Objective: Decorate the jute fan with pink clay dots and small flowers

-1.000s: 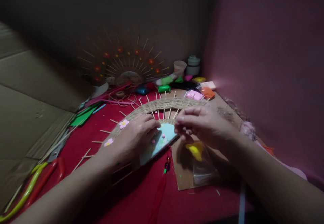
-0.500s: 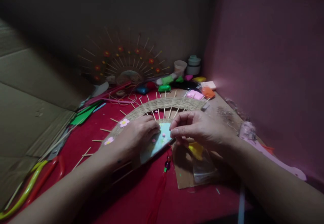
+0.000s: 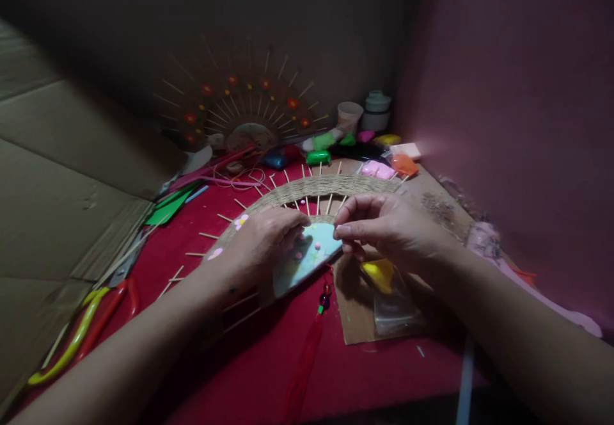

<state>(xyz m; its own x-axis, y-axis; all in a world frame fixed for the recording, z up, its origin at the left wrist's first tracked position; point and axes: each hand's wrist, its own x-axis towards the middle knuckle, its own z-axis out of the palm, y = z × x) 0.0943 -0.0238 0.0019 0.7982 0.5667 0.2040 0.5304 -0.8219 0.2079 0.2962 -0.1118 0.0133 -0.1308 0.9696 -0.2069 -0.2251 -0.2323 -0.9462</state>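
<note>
A half-round woven fan (image 3: 330,185) with thin sticks poking out past its rim lies in front of me. At its centre is a pale blue panel (image 3: 307,265) dotted with small pink balls and faint green marks. Pink flowers (image 3: 241,221) sit on the woven band at the left. My left hand (image 3: 268,236) hovers over the panel's left part, fingers bent together, their tips partly hidden. At the panel's right edge, my right hand (image 3: 378,226) has thumb and forefinger pinched; whatever is between them is too small to make out. A red tassel (image 3: 307,354) hangs from the fan.
Scissors (image 3: 81,329) with yellow and red handles lie at left by a cardboard wall (image 3: 43,175). Coloured clay packets (image 3: 377,169) and a cup (image 3: 350,114) stand behind the fan. A yellow packet (image 3: 378,274) rests on cardboard under my right hand. A second fan (image 3: 249,102) leans at the back.
The view has shifted a little, so everything appears slightly right and higher. My left fingers have lifted slightly from the panel, showing more of it. My right hand keeps its pinch.
</note>
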